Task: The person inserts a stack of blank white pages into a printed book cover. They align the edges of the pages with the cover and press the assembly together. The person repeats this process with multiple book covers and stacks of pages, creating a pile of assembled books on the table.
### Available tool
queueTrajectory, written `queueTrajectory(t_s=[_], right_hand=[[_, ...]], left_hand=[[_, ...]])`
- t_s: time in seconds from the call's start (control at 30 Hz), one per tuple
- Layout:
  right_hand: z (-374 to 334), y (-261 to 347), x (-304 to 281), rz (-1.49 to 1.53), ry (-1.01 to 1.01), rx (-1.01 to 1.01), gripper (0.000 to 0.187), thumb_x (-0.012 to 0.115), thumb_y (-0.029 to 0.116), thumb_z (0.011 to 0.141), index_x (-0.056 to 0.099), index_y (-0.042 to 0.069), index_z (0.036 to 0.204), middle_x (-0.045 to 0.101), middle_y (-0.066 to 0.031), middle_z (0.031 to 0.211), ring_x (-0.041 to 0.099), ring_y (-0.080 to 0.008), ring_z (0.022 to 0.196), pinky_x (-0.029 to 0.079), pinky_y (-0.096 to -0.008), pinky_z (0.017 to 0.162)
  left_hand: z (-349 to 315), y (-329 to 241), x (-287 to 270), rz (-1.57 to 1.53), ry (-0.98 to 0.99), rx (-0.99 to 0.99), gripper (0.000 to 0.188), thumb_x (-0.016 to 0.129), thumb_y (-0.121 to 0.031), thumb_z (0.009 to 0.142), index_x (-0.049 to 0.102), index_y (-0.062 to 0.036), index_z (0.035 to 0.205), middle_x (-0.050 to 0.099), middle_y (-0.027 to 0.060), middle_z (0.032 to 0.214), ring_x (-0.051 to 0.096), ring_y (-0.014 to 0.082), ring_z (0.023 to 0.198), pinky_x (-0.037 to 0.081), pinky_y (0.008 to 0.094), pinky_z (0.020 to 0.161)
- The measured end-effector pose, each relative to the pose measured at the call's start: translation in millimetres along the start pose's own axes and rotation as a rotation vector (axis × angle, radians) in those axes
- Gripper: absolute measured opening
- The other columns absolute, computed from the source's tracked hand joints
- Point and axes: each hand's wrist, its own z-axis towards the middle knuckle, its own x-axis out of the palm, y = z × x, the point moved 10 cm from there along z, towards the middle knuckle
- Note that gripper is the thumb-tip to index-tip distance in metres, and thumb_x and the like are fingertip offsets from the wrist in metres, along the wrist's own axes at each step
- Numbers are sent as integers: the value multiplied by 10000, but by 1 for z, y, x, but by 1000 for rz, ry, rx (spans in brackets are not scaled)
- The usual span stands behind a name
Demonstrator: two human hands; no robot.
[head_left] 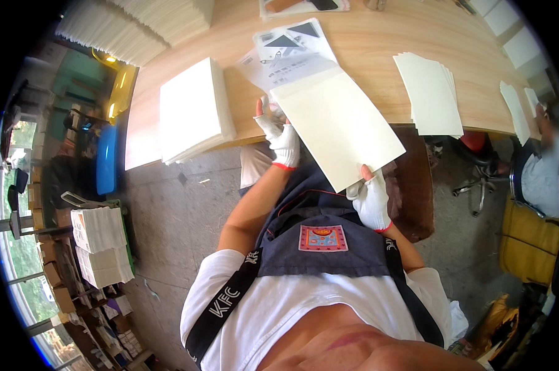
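Observation:
A large cream sheet of paper (pixel 338 127) slants from the tabletop toward my lap. Its lower corner is pinched by my right hand (pixel 372 201), thumb on top and the other fingers mostly tucked under. My left hand (pixel 279 139) is at the sheet's left edge, its visible fingers apart and the rest partly hidden by the paper; I see no firm grip there. Both hands wear white fingerless knit gloves with red cuffs. Beyond the sheet's far end, thin printed sheets (pixel 292 52) with dark triangles and small drawings lie on the table, partly overlapped by it.
On the wooden table (pixel 366 37), a thick paper stack (pixel 193 105) stands left and a fanned cream pile (pixel 428 93) lies right. Tall paper stacks (pixel 137 28) fill the far left corner. Bundled paper (pixel 100 244) stands at the left; another person's blurred arm (pixel 548 130) shows far right.

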Motion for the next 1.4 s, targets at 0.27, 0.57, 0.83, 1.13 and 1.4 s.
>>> queueTrajectory(t_s=[0.27, 0.57, 0.83, 1.13, 1.4], right_hand=[[-17, -7, -4, -134, -10, 36, 230, 477, 203, 942, 462, 49, 1112, 603, -80, 832, 556, -122, 543, 431, -232, 439], [18, -74, -50, -92, -161, 246, 220, 473, 62, 910, 477, 39, 1129, 545, -62, 983, 598, -179, 829, 566, -332, 705], [114, -78, 0, 184, 98, 193, 400, 391, 86, 922, 272, -32, 1285, 519, -228, 1077, 569, -379, 996, 491, -477, 889], [84, -53, 53, -1290, 388, -39, 175, 539, 206, 894, 572, 107, 1034, 637, -68, 687, 623, -159, 565, 445, -312, 476], [87, -94, 105, -1973, 666, -667, 148, 544, 258, 844, 497, 119, 862, 632, -80, 643, 637, -264, 601, 478, -403, 477]], left_hand=[[-66, 125, 20, 110, 334, -707, 565, 626, -48, 809, 362, -70, 1308, 522, 112, 1210, 557, 211, 1023, 491, 339, 852], [-144, 141, -39, 569, 741, -461, 356, 623, -68, 817, 538, -15, 1158, 574, 121, 1142, 574, 208, 994, 505, 326, 829], [-117, 112, -52, 239, 88, -915, 211, 473, -111, 889, 548, -52, 1077, 610, 59, 896, 619, 157, 726, 525, 264, 596], [-70, 36, -98, 457, 120, -867, 236, 568, -222, 896, 559, 4, 962, 633, 105, 857, 640, 173, 727, 532, 259, 599], [-63, 38, -101, 393, 220, -887, 224, 564, -214, 896, 567, 9, 918, 634, 88, 815, 640, 150, 701, 536, 253, 604]])
